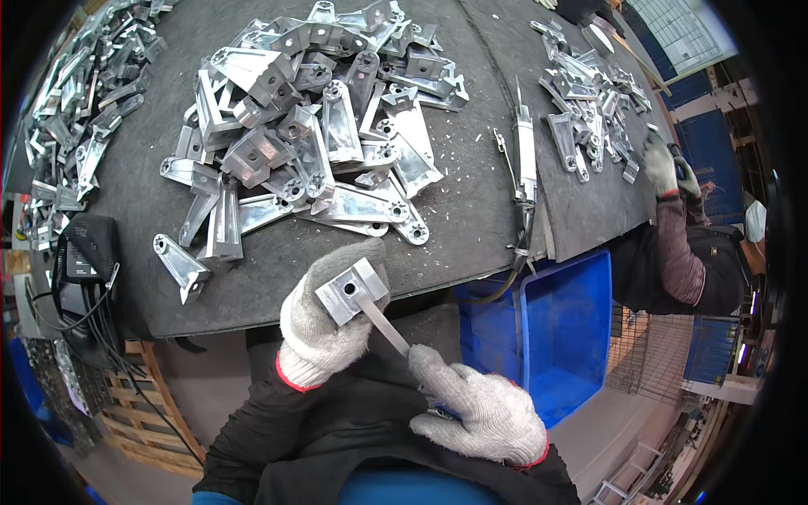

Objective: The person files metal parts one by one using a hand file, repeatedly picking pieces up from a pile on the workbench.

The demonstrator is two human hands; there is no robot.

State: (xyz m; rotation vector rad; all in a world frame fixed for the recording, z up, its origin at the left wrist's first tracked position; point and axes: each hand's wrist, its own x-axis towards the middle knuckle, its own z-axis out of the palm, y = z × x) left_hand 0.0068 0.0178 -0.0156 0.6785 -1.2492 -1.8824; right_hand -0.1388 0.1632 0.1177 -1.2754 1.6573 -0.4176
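Head view: a cast-metal bracket is grasped in the gloved left hand, just off the near edge of the dark worktable, and is overlapped by the tip of a flat-bladed tool gripped in the gloved right hand. Similar brackets are heaped on the worktable beyond; a blue plastic bin is seen at right.

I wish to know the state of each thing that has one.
Left hand: gloved, holding the metal part.
Metal part: held, hole visible.
Right hand: gloved, gripping the flat strip.
Flat strip: tip at metal part.
Metal pile: heaped loosely on the table.
White tool: lying down.
Blue bin: open-topped.
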